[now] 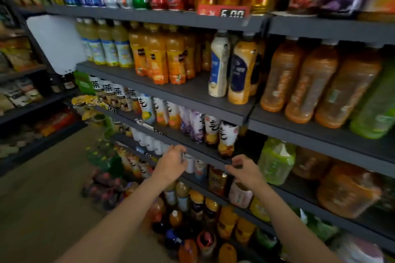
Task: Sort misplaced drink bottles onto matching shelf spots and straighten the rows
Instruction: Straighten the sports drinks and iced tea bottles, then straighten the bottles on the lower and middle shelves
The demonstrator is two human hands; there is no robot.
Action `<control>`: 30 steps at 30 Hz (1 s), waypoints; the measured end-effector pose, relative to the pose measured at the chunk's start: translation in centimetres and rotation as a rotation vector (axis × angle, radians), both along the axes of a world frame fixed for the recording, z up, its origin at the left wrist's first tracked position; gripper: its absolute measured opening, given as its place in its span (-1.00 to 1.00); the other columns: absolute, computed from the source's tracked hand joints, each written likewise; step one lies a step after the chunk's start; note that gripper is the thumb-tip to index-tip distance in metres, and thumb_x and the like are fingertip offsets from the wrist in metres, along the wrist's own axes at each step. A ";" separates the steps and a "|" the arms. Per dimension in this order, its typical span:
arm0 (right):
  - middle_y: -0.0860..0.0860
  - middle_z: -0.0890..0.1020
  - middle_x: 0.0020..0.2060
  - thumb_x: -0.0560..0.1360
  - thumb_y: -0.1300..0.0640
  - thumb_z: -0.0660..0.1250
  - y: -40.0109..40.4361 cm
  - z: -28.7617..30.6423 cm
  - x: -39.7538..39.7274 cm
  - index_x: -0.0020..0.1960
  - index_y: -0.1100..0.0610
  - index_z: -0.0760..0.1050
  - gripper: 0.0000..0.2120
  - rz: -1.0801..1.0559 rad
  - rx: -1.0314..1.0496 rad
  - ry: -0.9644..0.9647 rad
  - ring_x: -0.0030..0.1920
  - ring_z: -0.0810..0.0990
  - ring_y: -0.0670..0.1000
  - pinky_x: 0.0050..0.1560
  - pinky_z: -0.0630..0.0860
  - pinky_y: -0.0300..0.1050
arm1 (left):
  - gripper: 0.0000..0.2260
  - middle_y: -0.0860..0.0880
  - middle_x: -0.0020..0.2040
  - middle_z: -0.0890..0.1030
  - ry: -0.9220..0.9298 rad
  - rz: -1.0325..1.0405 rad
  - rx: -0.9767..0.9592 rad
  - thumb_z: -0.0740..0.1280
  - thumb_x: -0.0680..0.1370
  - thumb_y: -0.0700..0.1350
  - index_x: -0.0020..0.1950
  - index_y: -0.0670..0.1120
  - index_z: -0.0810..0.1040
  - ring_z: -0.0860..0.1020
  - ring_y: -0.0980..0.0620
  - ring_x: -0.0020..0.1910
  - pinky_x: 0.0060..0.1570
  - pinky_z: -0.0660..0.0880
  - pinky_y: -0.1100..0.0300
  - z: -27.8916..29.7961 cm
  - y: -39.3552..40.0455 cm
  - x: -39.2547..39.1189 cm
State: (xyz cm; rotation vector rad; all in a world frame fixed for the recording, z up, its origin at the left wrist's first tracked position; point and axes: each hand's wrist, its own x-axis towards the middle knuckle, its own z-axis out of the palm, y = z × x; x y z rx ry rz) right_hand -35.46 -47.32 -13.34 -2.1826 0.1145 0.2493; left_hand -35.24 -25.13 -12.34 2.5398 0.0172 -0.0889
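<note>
Shelving (192, 89) of dark metal fills my view, stocked with drink bottles. Large orange bottles (307, 79) stand on the right bay, small orange juice bottles (158, 53) on the left. Lower down, my left hand (173, 163) curls its fingers round a white-labelled bottle (189, 163) on the fourth shelf. My right hand (242, 170) is curled at the shelf edge; I cannot tell whether it grips anything.
</note>
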 end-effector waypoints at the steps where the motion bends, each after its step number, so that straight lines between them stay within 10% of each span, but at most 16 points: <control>1: 0.06 0.49 0.18 0.50 0.05 0.36 1.5 0.0 0.7 0.28 0.19 0.37 -0.57 -0.011 -0.013 -0.002 0.17 0.49 0.05 0.13 0.52 0.02 | -0.70 -0.10 0.22 0.46 0.006 0.009 0.002 0.26 0.57 -0.16 0.30 -0.12 0.39 0.52 -0.06 0.10 0.04 0.48 0.08 0.1 1.6 0.8; 16: 0.07 0.33 0.39 0.46 0.01 0.41 16.6 -0.2 13.3 0.48 0.12 0.14 -0.29 0.208 -0.176 -0.142 0.27 0.45 0.10 0.23 0.38 -0.11 | -0.60 -0.12 0.45 0.22 0.002 0.123 -0.059 0.28 0.57 -0.17 0.39 -0.17 0.34 0.40 -0.13 0.30 0.17 0.36 0.14 -0.8 17.3 11.8; 24: -0.07 -0.14 0.53 0.48 0.04 0.38 27.9 -0.5 20.6 0.54 0.05 -0.19 -0.11 0.477 -0.412 -0.267 0.51 0.05 0.01 0.42 0.17 -0.10 | -0.47 -0.18 0.38 0.37 0.205 0.427 -0.574 0.26 0.57 -0.18 0.49 -0.15 0.12 0.40 -0.17 0.31 0.29 0.36 -0.07 -2.8 27.8 19.9; 30: 0.07 -0.14 0.53 0.49 0.09 0.38 38.1 -1.5 26.5 0.54 0.06 -0.20 -0.12 0.175 -0.448 -0.263 0.48 0.16 0.12 0.22 0.40 0.02 | -0.41 -0.12 0.40 0.35 0.260 0.224 -0.525 0.25 0.57 -0.22 0.52 -0.15 0.04 0.35 -0.12 0.35 0.31 0.33 0.03 -5.2 34.4 25.9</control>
